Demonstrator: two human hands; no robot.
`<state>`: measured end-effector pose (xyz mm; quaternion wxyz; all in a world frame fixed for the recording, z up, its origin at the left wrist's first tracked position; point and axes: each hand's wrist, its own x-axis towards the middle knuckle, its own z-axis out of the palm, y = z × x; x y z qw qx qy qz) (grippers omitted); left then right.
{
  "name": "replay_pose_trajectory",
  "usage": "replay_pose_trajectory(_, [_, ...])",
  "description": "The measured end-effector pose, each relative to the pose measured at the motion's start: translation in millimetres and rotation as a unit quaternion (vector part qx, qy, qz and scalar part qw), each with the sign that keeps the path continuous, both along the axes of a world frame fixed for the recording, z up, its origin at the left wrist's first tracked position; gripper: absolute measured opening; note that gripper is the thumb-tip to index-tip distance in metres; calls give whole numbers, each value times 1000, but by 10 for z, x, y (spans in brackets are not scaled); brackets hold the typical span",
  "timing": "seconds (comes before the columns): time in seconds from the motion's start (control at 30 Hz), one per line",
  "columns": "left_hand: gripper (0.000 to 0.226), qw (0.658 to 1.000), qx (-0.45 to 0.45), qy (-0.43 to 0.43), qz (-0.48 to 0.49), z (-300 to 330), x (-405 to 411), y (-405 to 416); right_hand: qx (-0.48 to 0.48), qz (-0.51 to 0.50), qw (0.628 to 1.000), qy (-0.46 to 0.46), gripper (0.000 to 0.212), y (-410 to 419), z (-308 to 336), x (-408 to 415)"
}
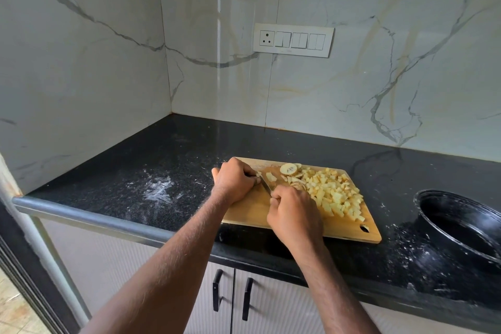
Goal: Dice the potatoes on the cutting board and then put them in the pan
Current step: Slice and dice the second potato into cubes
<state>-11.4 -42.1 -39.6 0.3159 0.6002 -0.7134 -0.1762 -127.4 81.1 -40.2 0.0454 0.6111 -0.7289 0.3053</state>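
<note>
On the wooden cutting board [252, 214] the left hand [234, 180] is curled tight around the handle of a knife [266, 185], whose blade runs toward the near right and ends right at the right hand [294, 213]. That hand is bunched with its fingers curled down over potato slices [299, 185]; just what they pinch is hidden under the knuckles. Here lies the main risk: the blade tip sits just beside the right fingers, so a slip on wet potato could nick them. A round slice [289, 169] waits at the far edge of the board, and two small cut bits [271, 177] lie loose by the blade. The heap of diced potato [334, 194] fills the right half of the board and reaches close to its right edge, so a careless sweep could push cubes off onto the black countertop [168, 160], which already carries white smears. The black pan [461, 222] stands on the counter to the right, apart from the board and empty as far as can be seen; carrying cubes across that gap could drop some.
</note>
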Motion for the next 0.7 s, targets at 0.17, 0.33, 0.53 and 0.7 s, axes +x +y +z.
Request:
replay_pose_trajectory(0.17, [18,999,-15,17,22,-8,6,25,-69,-29,996,-56,12,139,-57,-183])
replay_pose_trajectory(0.33, [18,1000,-18,-2,9,4,2,57,-72,-96,992,-37,14,131,-73,-144])
replay_pose_trajectory(0.53, [15,1000,-25,3,-11,-5,27,73,-43,-104,994,-15,9,-4,-22,18])
replay_pose_trajectory(0.7, [15,999,-32,25,7,-14,32,59,-37,-95,995,-20,8,-122,-3,76])
